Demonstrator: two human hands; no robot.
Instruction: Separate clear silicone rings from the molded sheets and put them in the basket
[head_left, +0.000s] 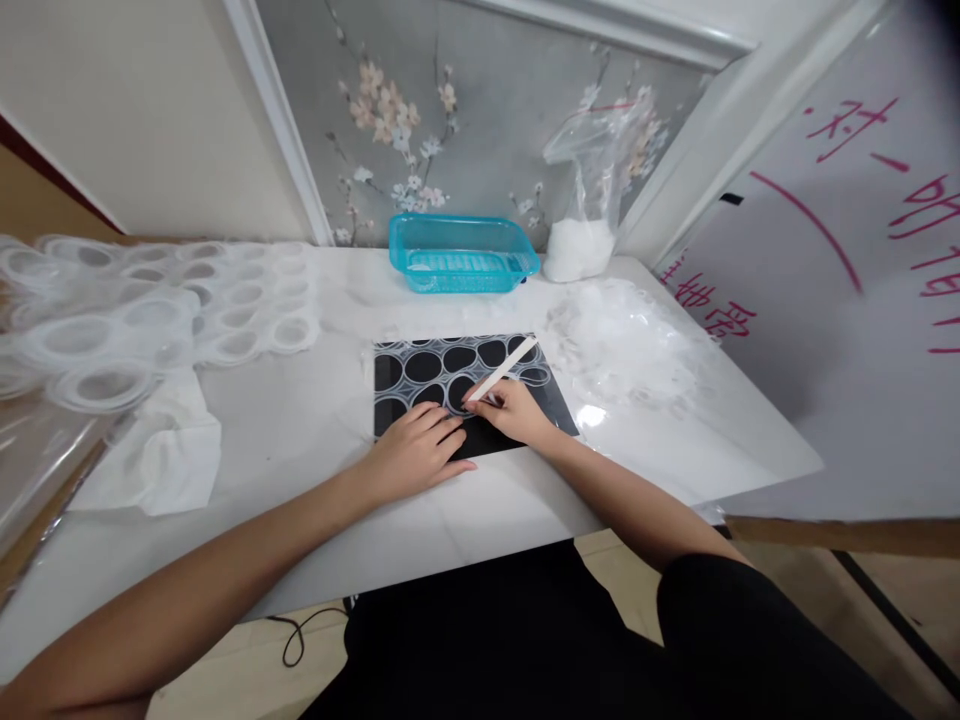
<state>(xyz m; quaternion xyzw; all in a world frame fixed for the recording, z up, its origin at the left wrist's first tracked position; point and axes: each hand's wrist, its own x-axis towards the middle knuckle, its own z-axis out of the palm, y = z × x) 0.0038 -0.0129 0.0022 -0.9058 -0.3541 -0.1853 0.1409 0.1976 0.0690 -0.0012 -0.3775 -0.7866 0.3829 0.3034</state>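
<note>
A black mat [556, 405] lies in the middle of the white table [315, 420]. On it rests a clear plastic sheet [450, 368] of round rings. My left hand [417, 452] presses flat on the mat's near left part, fingers spread. My right hand [507, 410] grips a thin white stick [508, 367] like a pen, its tip down on one of the rings close to my left fingertips.
A turquoise plastic basket [461, 252] stands at the back, with a clear bag of white material [581, 235] beside it. Loose clear pieces [626, 340] are heaped right of the mat. More ring sheets [142, 310] spread at the left, near a white cloth [169, 450]. A whiteboard with red writing [847, 280] leans at the right.
</note>
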